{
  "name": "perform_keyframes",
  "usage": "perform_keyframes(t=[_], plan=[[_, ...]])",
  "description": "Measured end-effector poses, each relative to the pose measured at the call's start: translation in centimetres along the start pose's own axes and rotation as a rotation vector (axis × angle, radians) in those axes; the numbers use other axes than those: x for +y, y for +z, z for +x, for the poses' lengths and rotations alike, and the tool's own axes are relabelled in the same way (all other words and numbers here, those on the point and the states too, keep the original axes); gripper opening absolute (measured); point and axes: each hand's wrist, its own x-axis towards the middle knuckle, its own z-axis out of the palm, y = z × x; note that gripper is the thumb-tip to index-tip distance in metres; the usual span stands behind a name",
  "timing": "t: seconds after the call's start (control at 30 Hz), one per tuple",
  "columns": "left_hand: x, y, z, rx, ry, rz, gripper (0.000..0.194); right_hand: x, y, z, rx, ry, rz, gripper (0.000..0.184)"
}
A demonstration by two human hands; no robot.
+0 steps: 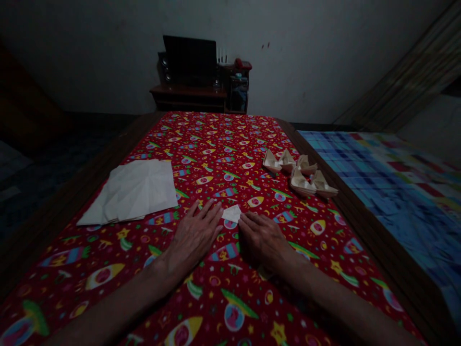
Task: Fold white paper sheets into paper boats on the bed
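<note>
Head view. Room: dim, plain pale wall at the back; a low dark wooden cabinet point(189, 96) against it carries a black screen point(189, 60) and small clutter too dark to make out. A patterned curtain point(406, 81) hangs at upper right.

Surface: my tabletop point(101, 158), wood-edged, covered by a red cloth point(223, 139) printed with rockets, stars and planets. To the right, just beside the table, lies a blue checked spread point(389, 178).

Work done, by my judgement: five or so finished folded paper shapes point(300, 174), beige, clustered near the right edge of the cloth.

Work in hand: one small white folded paper point(231, 213), lying flat near the middle of the cloth. My left hand point(192, 238) lies palm down, fingers spread and flat, fingertips touching the paper's left side. My right hand point(262, 239) lies likewise flat, fingertips at its right side. Neither hand is clamped on anything; both press down. The piece looks part-folded, not yet like the finished ones.

Work left: a stack of creased white sheets point(135, 191) at the left of the cloth, apart from both hands.
</note>
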Motion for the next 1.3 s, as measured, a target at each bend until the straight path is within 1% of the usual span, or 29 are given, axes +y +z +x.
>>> perform_keyframes(t=[0.1, 0.17, 0.3, 0.4, 0.47, 0.53, 0.6, 0.67, 0.77, 0.83, 0.93, 1.03, 1.1, 1.17, 1.3], plan=[[0.0, 0.0, 0.2, 0.026, 0.011, 0.030, 0.033, 0.1, 0.2, 0.4, -0.017, 0.012, -0.018, 0.015], [-0.2, 0.1, 0.2, 0.076, 0.004, -0.013, 0.031, 0.2, 0.3, 0.8, -0.037, 0.032, -0.035, 0.012], [-1.1, 0.7, 0.2, 0.141, -0.042, -0.246, 0.029, 0.2, 0.2, 1.9, -0.038, 0.077, -0.094, 0.011], [-1.7, 1.4, 0.3, 0.180, -0.036, -0.397, 0.035, 0.2, 0.1, 2.4, -0.054, 0.071, -0.107, 0.013], [-1.9, 1.9, 0.4, 0.216, -0.042, -0.446, 0.039, 0.4, 0.1, 2.4, -0.061, 0.082, -0.066, 0.015], [-1.8, 2.1, 0.5, 0.243, -0.069, -0.476, 0.039, 0.9, 0.1, 2.3, -0.070, 0.100, 0.024, 0.016], [-1.6, 2.1, 0.7, 0.240, -0.095, -0.504, 0.034, 1.6, 0.2, 2.1, -0.077, 0.103, 0.119, 0.015], [-1.4, 2.0, 0.8, 0.229, -0.105, -0.529, 0.028, 2.1, 0.2, 2.1, -0.088, 0.089, 0.161, 0.012], [-1.2, 1.7, 1.0, 0.231, -0.131, -0.578, 0.028, 2.0, -0.2, 2.4, -0.115, 0.086, 0.101, 0.013], [-1.1, 1.5, 1.1, 0.234, -0.186, -0.634, 0.031, 1.5, -0.8, 2.8, -0.121, 0.088, 0.023, 0.013], [-0.9, 1.3, 1.5, 0.202, -0.309, -0.775, 0.040, 0.6, -1.3, 3.3, -0.080, 0.099, -0.063, 0.012], [-0.5, 1.5, 1.9, 0.183, -0.431, -1.009, 0.057, 0.0, -1.2, 3.4, 0.048, 0.115, -0.070, 0.015], [-0.1, 1.6, 2.0, 0.185, -0.467, -1.138, 0.063, -0.3, -0.9, 3.3, 0.142, 0.112, -0.051, 0.013], [0.1, 1.6, 2.0, 0.164, -0.467, -1.142, 0.061, -0.5, -0.6, 3.3, 0.198, 0.094, -0.030, 0.010], [0.4, 1.2, 1.7, 0.129, -0.408, -0.997, 0.055, -1.0, -0.3, 3.2, 0.219, 0.058, -0.014, 0.008]])
